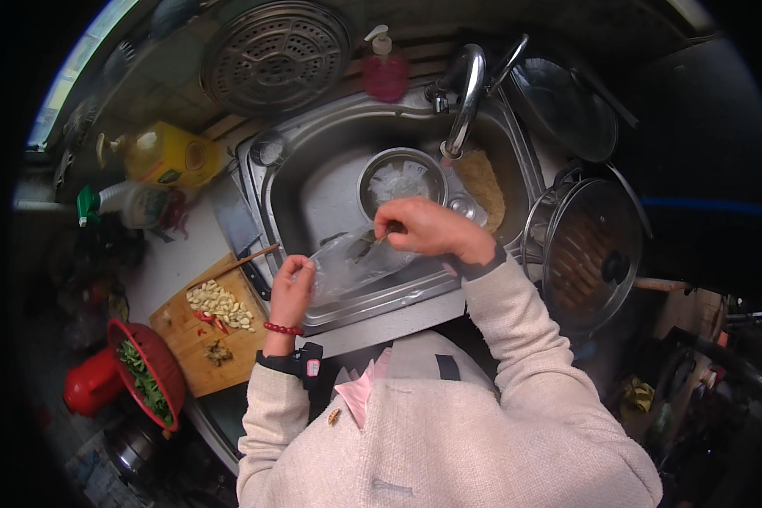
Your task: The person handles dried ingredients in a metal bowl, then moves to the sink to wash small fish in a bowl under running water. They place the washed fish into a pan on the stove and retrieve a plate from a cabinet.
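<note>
Over the front of the steel sink (pixel 320 174), my left hand (pixel 293 286) pinches the edge of a clear plastic bag (pixel 340 267). My right hand (pixel 422 228) is at the bag's other side, its fingers closed on a small dark brownish item (pixel 394 227) that I cannot name. More dark pieces show at the bag, just left of those fingers. Behind my right hand a round metal bowl (pixel 362 184) stands in the sink with whitish contents. A tan sponge-like pad (pixel 484 187) lies in the sink at the right, below the faucet (pixel 473 101).
Left of the sink are a knife (pixel 254 273), a wooden cutting board (pixel 190 355) with chopped garlic and red chilli, and a red colander (pixel 176 381) of greens. A lidded pot (pixel 594 254) stands right. Yellow (pixel 174 155) and pink (pixel 385 76) pump bottles stand behind.
</note>
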Demonstrator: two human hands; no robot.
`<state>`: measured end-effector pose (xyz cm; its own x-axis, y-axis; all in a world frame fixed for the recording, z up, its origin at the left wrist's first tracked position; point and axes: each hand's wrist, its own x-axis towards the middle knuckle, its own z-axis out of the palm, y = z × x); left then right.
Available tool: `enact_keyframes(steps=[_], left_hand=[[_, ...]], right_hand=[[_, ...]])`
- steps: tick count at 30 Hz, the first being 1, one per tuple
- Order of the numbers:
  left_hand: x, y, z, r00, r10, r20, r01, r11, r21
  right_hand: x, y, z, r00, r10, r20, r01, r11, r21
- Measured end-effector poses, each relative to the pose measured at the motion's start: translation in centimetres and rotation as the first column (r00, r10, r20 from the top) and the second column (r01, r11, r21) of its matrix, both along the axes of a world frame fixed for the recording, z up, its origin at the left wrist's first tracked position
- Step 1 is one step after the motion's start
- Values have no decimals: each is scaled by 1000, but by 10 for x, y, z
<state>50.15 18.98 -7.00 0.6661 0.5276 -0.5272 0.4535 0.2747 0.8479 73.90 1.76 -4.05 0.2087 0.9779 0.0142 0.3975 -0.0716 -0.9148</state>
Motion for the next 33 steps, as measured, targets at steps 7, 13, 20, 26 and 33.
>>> enact_keyframes(steps=[7,13,20,26,33], left_hand=[[1,0,0,1000,13,20,-12,1000,-27],[-6,-1,-2,1000,11,-5,-11,1000,13],[-10,-3,-2,999,42,-13,-42,999,-31],[-14,-4,-3,997,73,-21,-73,997,-23],[-13,-3,-3,994,102,-30,-103,994,-45]], right_hand=[[-49,25,-19,955,-82,285,99,994,-45],[67,8,-107,872,-267,410,457,744,-488],[61,18,-218,830,-166,532,511,610,-606],[41,39,-233,820,-39,571,369,799,-474],[16,48,-220,789,353,503,16,806,-591]])
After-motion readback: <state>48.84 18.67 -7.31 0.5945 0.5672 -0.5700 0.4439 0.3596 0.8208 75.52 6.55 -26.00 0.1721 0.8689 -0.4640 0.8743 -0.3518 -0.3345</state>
